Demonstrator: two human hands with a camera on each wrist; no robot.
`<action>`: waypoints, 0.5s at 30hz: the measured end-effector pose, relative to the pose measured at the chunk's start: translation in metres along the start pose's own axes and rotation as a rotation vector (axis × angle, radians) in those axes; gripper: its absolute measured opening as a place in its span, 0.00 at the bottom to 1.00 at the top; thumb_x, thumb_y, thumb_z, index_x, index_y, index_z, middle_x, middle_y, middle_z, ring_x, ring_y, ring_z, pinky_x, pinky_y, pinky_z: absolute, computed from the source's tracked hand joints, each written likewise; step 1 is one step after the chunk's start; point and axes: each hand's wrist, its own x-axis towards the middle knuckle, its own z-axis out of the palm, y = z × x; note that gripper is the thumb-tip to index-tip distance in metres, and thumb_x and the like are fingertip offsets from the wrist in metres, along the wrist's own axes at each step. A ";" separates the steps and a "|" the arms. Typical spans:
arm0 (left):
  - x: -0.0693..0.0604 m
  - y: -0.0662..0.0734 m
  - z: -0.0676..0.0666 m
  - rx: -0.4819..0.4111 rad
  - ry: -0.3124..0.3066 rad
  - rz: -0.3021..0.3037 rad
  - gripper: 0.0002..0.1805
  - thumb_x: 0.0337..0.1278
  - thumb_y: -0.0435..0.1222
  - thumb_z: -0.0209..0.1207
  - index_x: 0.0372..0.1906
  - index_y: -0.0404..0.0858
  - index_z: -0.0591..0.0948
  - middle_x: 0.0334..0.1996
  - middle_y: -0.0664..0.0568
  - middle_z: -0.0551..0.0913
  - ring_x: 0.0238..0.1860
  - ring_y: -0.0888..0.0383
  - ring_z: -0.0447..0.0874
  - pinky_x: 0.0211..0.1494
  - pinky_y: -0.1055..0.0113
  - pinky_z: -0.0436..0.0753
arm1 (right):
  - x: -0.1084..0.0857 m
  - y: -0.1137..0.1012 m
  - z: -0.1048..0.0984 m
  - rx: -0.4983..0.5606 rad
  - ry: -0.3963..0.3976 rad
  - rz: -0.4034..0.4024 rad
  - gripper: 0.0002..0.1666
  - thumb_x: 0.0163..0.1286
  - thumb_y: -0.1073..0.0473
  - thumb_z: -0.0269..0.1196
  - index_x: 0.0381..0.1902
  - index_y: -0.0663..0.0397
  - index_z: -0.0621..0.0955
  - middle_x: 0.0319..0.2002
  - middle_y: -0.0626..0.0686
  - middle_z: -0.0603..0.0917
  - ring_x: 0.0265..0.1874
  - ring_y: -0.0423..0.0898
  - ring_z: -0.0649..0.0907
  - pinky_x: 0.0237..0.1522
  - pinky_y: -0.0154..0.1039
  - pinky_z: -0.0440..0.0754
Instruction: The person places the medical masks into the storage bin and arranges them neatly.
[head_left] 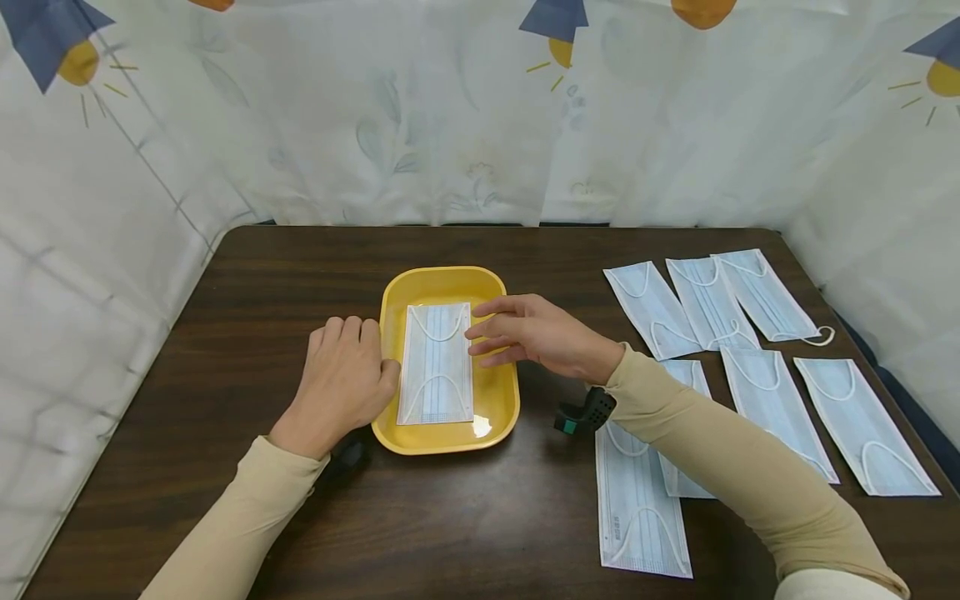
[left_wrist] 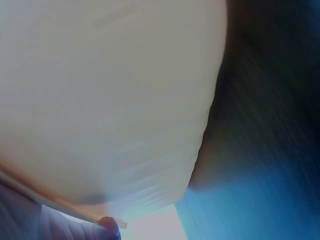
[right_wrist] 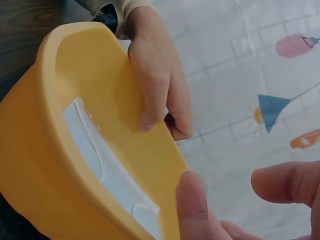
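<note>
Grips tray (head_left: 495, 396) with left hand (head_left: 337, 379), by the rim on that hand's own side, with thumb on the inner wall and fingers round the outside; clamped on tray there. Holds nothing in right hand (head_left: 536, 333); hovers it over tray's other side, with fingers loosely extended and thumb well apart from them in right wrist view. Has hands apart, with mask (head_left: 435, 379) between them, lying flat inside tray, just right of left thumb and just left of right fingertips. Cannot tell if right fingertips touch mask's edge; overlaps it slightly in head view. Shows two white loops on mask, one at the end farther from the person, one at the nearer end. Spreads seven loose masks (head_left: 866, 429) on dark table (head_left: 300, 279), to the right of right hand: three in the farther row, three in the nearer row, one closest to the person, below right wrist. Hides part of one behind right forearm. Wears tan sleeves (head_left: 720, 454) on both arms, plus black wrist device (head_left: 588, 411) just behind right hand. Hangs white printed curtain (head_left: 315, 142) beyond both hands. Mostly gives a pale, washed-out surface in left wrist view, with fingertip at its edge.
</note>
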 end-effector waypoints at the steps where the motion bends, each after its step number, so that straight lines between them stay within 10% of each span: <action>1: 0.000 0.000 0.000 0.000 -0.002 0.000 0.10 0.58 0.37 0.50 0.26 0.35 0.68 0.24 0.44 0.68 0.32 0.45 0.64 0.38 0.54 0.65 | 0.000 0.000 0.000 -0.002 0.005 -0.002 0.30 0.75 0.60 0.57 0.71 0.66 0.67 0.66 0.69 0.77 0.51 0.46 0.88 0.56 0.44 0.88; 15: 0.001 0.000 0.001 0.000 0.013 0.006 0.10 0.57 0.37 0.51 0.26 0.35 0.68 0.24 0.45 0.67 0.31 0.45 0.63 0.38 0.55 0.64 | -0.010 0.007 -0.010 -0.144 0.058 -0.051 0.26 0.74 0.57 0.59 0.64 0.66 0.72 0.57 0.69 0.80 0.44 0.51 0.83 0.49 0.37 0.86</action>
